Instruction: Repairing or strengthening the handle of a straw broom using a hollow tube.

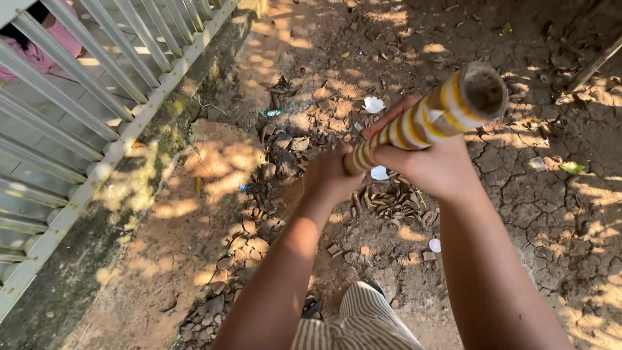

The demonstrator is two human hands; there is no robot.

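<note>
Handle (424, 123): white with yellow spiral stripes, grey-brown end face.
Ground (544, 214): brown, cracked, dappled with pale sun patches.
Fence (84, 97), left: white bars.
Trousers (359, 324), near: beige with thin dark stripes.
Scraps (373, 104), far: white.
Leaves (382, 201): dry brown.
Cloth (39, 48), far left behind fence: pink.
Kerb (168, 123) by fence: grey with green patches.

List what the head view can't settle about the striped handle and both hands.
- Striped handle: lower end hidden behind left hand; what it carries is unseen.
- Right hand: fingertips wrap out of sight.
- Person behind white railing: cut off by top-left edge.
- White scraps: too small to identify.
</note>
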